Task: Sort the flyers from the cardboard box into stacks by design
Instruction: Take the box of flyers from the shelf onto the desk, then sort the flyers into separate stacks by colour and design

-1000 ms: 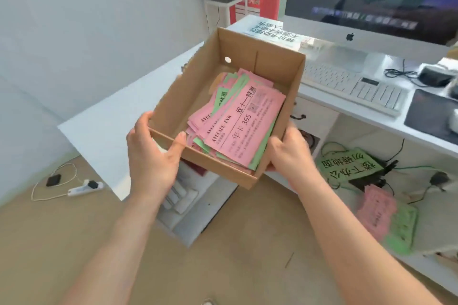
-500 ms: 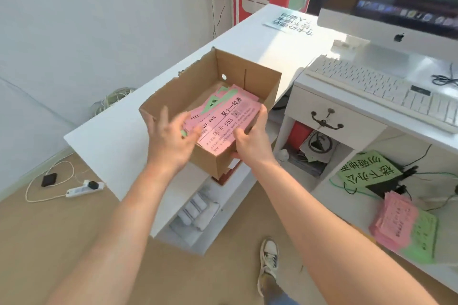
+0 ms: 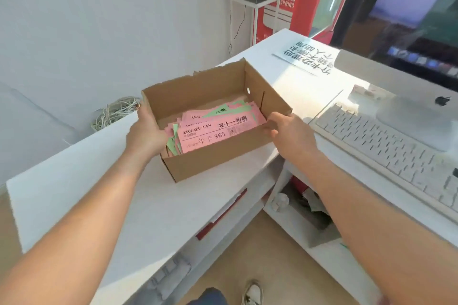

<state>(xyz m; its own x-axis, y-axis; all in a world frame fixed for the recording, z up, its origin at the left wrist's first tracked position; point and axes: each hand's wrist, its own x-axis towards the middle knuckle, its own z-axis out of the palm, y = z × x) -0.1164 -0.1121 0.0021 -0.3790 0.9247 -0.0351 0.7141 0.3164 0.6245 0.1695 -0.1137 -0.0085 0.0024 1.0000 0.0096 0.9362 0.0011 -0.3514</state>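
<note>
Matt corrugated cardboard box [image 3: 218, 163], thin paper flyers [image 3: 213, 131], smooth white desk [image 3: 153, 205]

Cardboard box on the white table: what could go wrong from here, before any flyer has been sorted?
1. The cardboard box sits close to the right edge of the white table, with the left hand and right hand gripping its side walls. A push rightward could tip it off that edge.
2. Inside, the pink flyers and green flyers lie mixed and overlapping. A hasty grab may lift several designs together and muddle the stacks.

bright daylight | glare on desk [image 3: 304, 86] | edges warped, soft
</note>
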